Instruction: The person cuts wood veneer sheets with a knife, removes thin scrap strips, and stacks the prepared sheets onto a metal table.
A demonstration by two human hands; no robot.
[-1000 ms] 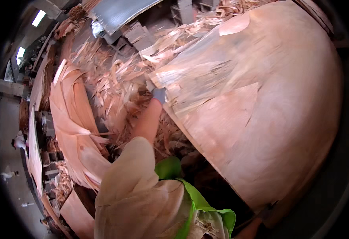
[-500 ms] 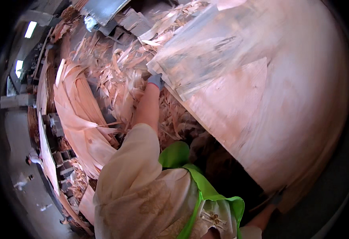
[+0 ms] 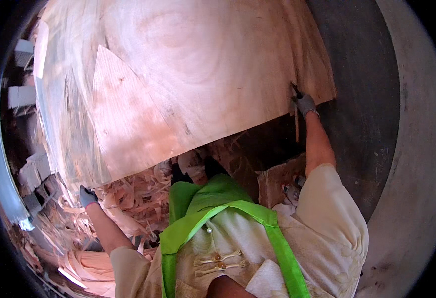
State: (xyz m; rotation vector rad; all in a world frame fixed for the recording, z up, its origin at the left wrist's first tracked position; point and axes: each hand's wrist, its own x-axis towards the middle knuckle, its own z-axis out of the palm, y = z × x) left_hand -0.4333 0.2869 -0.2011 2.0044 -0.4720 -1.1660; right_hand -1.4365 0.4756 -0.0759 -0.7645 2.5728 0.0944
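Note:
A large pale wood veneer sheet [image 3: 213, 84] spreads in front of me, with a pinker triangular patch [image 3: 123, 114] at its left and dark streaks near its left edge. My left hand [image 3: 88, 196], in a grey glove, is closed on the sheet's near left corner. At the near edge on the right, my gloved right hand [image 3: 306, 104] grips the sheet beside a split; its dark fingertips lie over the wood. A narrow wood strip [image 3: 296, 124] hangs just below that hand. The fingers under the sheet are hidden.
Torn veneer scraps [image 3: 133, 198] lie in a heap below the sheet's near edge and around my feet. Grey blocks [image 3: 22, 97] stand along the left. A dark panel [image 3: 357, 99] borders the right side. Bottles [image 3: 291, 191] sit near my right elbow.
My view has swung to the right, so the sheet now lies across the front. The right hand, earlier at the lower rim, shows fully on the near edge. The left hand stays at its corner.

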